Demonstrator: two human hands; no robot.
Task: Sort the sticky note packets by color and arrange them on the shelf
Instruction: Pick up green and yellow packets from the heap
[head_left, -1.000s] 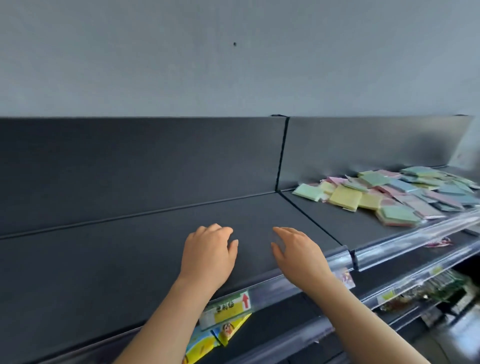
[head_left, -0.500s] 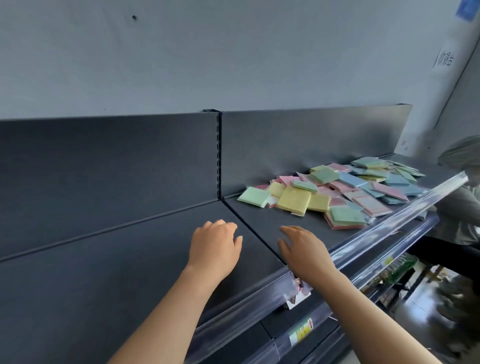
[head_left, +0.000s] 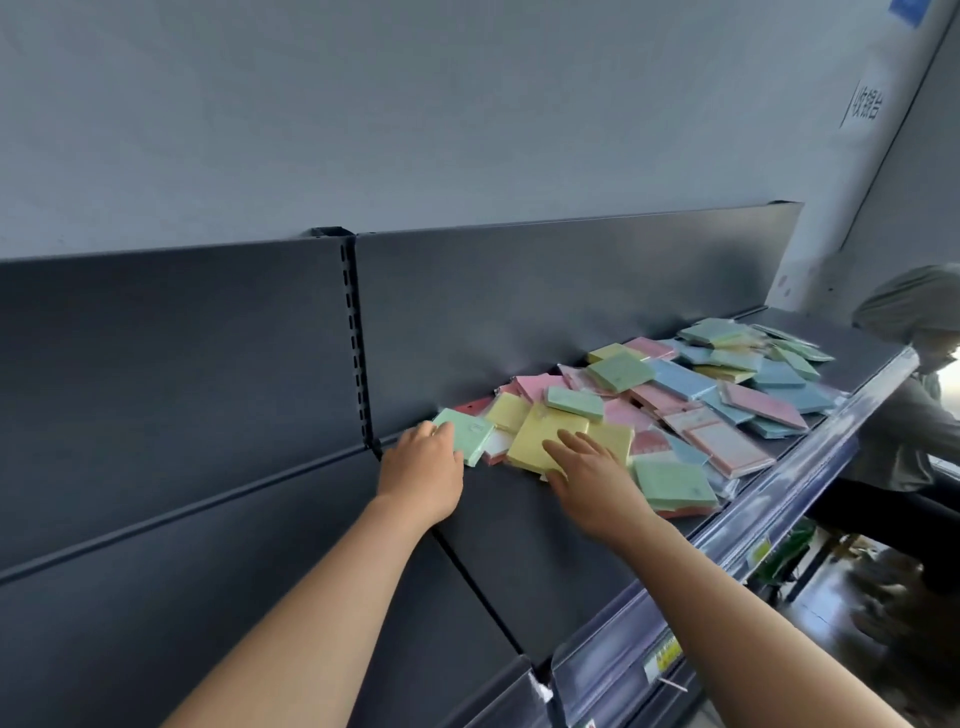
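- On the dark shelf (head_left: 519, 545), a messy pile of sticky note packets (head_left: 727, 395) lies toward 2 o'clock from the hands. Pink, blue, green and yellow ones are all mixed up.
- The left hand (head_left: 423, 462) holds a green packet (head_left: 470, 434) at the pile's 9 o'clock end. Its fingers bend over the packet's edge, and the thumb sits at the near side.
- The right hand (head_left: 592, 475) lies flat, fingers straight and spread, resting on a yellow packet (head_left: 540, 436) at 3 o'clock of the green one.
- Another person (head_left: 904, 415) stands by the shelf's end at 3 o'clock.
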